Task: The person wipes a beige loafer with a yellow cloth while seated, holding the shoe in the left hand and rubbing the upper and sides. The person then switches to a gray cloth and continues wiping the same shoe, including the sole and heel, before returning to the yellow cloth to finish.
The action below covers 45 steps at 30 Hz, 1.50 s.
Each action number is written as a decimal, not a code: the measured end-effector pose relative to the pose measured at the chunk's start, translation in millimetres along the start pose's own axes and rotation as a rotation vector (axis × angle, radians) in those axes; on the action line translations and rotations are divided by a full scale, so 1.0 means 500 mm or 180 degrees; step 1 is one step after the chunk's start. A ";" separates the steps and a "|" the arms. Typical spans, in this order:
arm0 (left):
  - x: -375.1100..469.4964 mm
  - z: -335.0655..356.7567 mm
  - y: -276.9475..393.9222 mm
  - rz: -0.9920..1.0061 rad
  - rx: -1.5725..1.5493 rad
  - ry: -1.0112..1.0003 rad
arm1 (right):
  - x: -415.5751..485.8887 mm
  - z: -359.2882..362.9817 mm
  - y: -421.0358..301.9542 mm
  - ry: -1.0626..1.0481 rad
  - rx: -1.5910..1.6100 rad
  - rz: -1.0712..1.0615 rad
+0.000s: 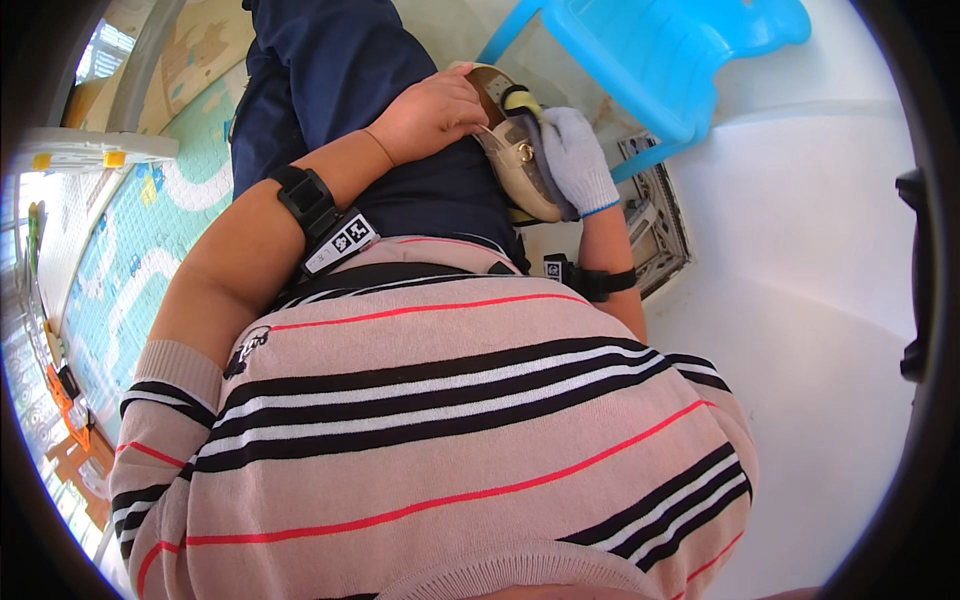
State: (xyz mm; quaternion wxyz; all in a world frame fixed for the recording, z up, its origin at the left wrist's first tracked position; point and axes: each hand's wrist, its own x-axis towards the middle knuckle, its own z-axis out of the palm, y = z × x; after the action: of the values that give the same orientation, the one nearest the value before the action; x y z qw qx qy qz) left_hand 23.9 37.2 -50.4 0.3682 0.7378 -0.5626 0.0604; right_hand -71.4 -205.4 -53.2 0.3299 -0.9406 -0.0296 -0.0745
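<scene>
A beige shoe (511,161) with a metal buckle ornament and mesh-like panels lies by my thigh, its opening towards the top of the view. Bare, my left hand (441,109) pinches the rim of the opening with its fingers. On the shoe's other side is my right hand (576,154) in a white knitted glove with a blue cuff edge. It grips a yellow and black item (523,100), perhaps a brush or sponge, against the shoe's side; most of that item is hidden by the glove.
A light-blue plastic chair (637,67) stands beyond my right hand. Near its leg, a dark patterned frame (664,225) lies by the white wall. At the left are a green play mat (180,202) and a white plastic structure (90,146) with yellow parts. My legs in navy trousers (337,67) stretch ahead.
</scene>
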 end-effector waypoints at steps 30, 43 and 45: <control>-0.010 -0.006 0.003 -0.0162 -0.0183 0.0140 | -0.015 -0.022 0.048 0.0115 -0.0255 0.0260; -0.010 -0.001 -0.006 -0.0146 -0.0059 0.0185 | 0.004 -0.087 -0.099 -0.0532 0.0819 -0.1111; -0.011 -0.001 -0.004 -0.0175 -0.0081 0.0181 | 0.004 -0.067 -0.092 -0.0459 0.0356 -0.1176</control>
State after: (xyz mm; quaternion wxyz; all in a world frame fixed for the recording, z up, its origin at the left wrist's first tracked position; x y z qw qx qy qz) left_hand 23.7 41.8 -53.6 0.3949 0.7462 -0.5321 0.0641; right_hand -78.3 -190.2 1.4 0.3593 -0.9023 -0.2293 -0.0644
